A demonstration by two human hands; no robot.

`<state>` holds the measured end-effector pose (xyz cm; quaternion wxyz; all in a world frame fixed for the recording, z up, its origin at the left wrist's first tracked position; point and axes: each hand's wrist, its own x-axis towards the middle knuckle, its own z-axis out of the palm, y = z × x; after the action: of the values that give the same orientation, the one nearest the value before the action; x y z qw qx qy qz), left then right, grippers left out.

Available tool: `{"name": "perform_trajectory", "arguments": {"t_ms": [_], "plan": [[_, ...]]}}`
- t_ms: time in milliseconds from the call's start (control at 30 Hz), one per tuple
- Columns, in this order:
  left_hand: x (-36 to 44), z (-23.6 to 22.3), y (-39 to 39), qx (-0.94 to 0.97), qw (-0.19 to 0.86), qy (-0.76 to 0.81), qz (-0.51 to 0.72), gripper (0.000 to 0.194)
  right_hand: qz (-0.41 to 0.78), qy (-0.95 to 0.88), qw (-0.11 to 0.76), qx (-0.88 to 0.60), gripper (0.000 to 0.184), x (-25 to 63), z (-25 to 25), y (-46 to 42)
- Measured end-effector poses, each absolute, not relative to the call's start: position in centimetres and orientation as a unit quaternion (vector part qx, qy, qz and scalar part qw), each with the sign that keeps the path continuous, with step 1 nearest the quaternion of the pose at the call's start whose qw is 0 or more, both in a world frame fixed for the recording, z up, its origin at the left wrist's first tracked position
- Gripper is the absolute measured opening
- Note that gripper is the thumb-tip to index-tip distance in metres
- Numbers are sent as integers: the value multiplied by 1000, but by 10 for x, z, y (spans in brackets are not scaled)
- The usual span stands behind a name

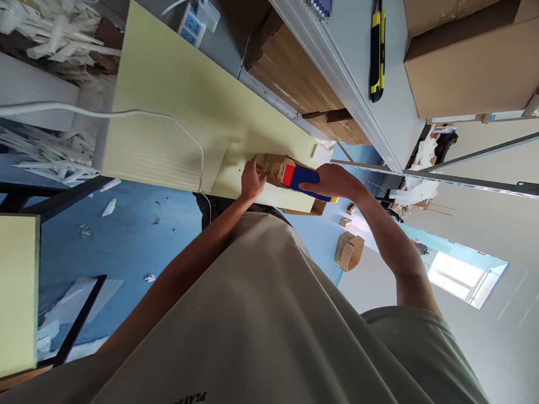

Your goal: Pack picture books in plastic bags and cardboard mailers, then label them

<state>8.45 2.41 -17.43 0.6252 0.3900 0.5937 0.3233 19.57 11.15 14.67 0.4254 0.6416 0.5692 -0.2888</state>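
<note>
1. The right hand [333, 180] is closed around a blue-and-red tool [310, 177], thumb laid along its blue side.
2. The left hand [252, 182] has its fingers half bent at the left end of a brown box [274, 167]; whether it grips the box or only touches it, I cannot tell. Something shiny by these fingertips is too small to make out.
3. The brown box lies on the pale yellow surface [168, 62], between the two hands, near the edge closest to the person. The tool's red end lies against or just over the box; exact contact is unclear.
4. A white cable [54, 105] crosses the surface on the left and drops over its near edge.
5. Past the far edge are a power strip [192, 27] and larger cardboard boxes [295, 73].
6. A yellow-and-black utility knife [378, 56] lies on the grey shelf [357, 112], beside a carton [471, 73].
7. An open carton [349, 251] sits on the blue floor [177, 224].
</note>
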Motion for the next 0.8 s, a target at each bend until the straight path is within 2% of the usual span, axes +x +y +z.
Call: {"name": "perform_trajectory", "arguments": {"t_ms": [133, 200, 267, 433, 500, 567, 700, 800], "plan": [[85, -163, 23, 408, 685, 483, 361, 48, -301, 561, 428, 641, 48, 193, 149, 111], [90, -158, 20, 406, 715, 440, 360, 53, -302, 559, 428, 642, 47, 193, 150, 111], [92, -154, 19, 408, 734, 424, 340, 70, -298, 560, 425, 646, 49, 194, 149, 110], [85, -144, 30, 520, 717, 355, 297, 133, -290, 564, 410, 656, 54, 196, 145, 105], [84, -136, 41, 565, 697, 331, 294, 142, -291, 562, 408, 658, 57, 194, 145, 103], [86, -127, 52, 596, 678, 318, 290, 135, -290, 558, 405, 663, 59, 192, 147, 101], [90, -115, 63, 639, 650, 307, 275, 96, -276, 564, 408, 663, 62, 187, 152, 98], [91, -115, 62, 662, 622, 324, 264, 76, -270, 565, 428, 651, 64, 184, 155, 95]]}}
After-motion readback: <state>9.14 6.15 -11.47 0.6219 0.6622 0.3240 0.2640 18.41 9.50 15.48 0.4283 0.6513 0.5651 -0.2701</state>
